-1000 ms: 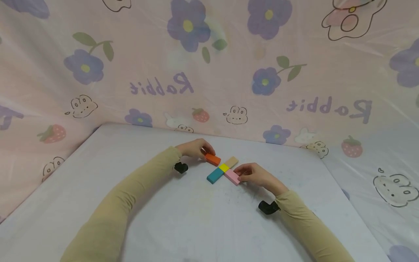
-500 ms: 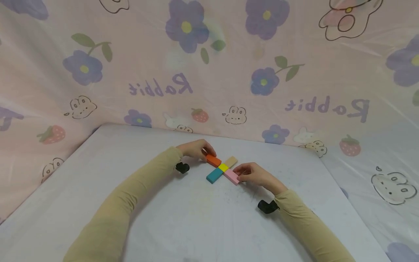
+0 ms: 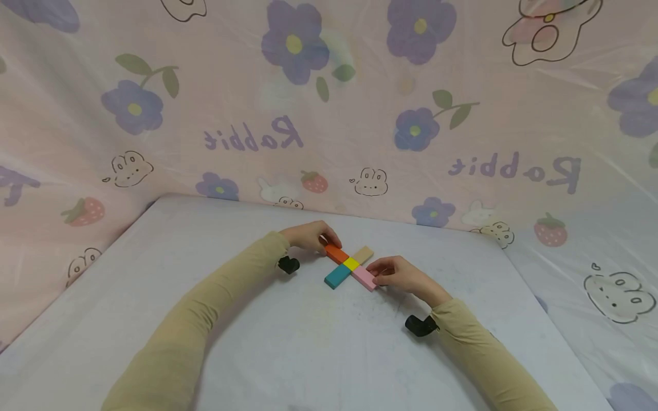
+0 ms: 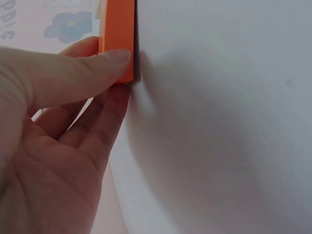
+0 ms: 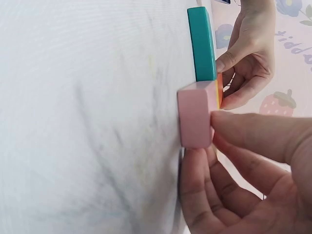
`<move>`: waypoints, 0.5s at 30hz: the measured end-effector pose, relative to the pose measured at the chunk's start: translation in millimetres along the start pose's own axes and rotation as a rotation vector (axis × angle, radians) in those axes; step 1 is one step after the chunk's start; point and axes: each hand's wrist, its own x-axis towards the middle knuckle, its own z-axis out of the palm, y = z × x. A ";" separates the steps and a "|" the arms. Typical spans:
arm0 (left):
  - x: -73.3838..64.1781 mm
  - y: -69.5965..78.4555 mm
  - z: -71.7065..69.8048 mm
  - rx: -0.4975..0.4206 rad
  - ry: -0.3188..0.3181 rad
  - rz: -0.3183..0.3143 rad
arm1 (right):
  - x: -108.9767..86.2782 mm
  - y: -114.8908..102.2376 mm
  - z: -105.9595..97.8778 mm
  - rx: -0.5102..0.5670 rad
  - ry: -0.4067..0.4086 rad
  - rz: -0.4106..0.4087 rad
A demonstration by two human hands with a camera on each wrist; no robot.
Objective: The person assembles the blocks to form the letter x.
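Flat coloured blocks form a cross on the white table, with a small yellow block in the middle. My left hand pinches the outer end of the orange block, whose inner end meets the yellow one. On the opposite arm, my right hand holds the outer end of the pink block between thumb and fingers. A teal block forms the near arm and a beige block the far arm; neither is held. In the right wrist view the yellow block is mostly hidden behind the pink one.
The white tabletop spreads around the blocks. A patterned curtain with flowers and rabbits rises behind the table's back edge and along its sides. Black devices sit at both wrists.
My left hand has slid the orange block toward the cross, right and slightly down, closing the gap to the yellow block. The right hand has stayed on the pink block.
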 end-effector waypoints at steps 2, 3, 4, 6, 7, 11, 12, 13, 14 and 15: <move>0.6 -0.6 0.6 0.004 0.003 -0.002 | 0.1 0.0 0.3 -0.005 0.002 0.002; 1.0 -1.0 0.9 0.005 0.005 -0.002 | 0.2 0.1 0.3 -0.010 0.003 0.003; 1.2 -0.9 1.1 0.004 0.006 -0.002 | 0.2 0.0 0.5 -0.012 0.006 0.009; 1.5 -1.0 1.6 0.004 0.006 0.000 | 0.6 0.6 0.8 -0.017 0.011 0.019; 1.7 -0.9 1.8 0.002 0.006 0.000 | 0.8 0.9 1.0 -0.017 0.013 0.024; 2.4 -1.9 2.7 -0.003 0.009 0.005 | 1.8 3.2 1.4 -0.012 0.016 0.033; 2.5 -2.4 2.8 -0.004 0.010 0.007 | 1.9 3.6 1.3 -0.010 0.016 0.032; 2.6 -2.7 3.1 -0.002 0.012 0.008 | 1.7 3.5 1.3 -0.009 0.015 0.029; 2.7 -2.9 3.3 -0.001 0.014 0.010 | 1.6 3.4 1.1 -0.011 0.012 0.022; 2.7 -3.0 3.5 0.001 0.016 0.008 | 1.5 3.2 0.9 -0.012 0.009 0.015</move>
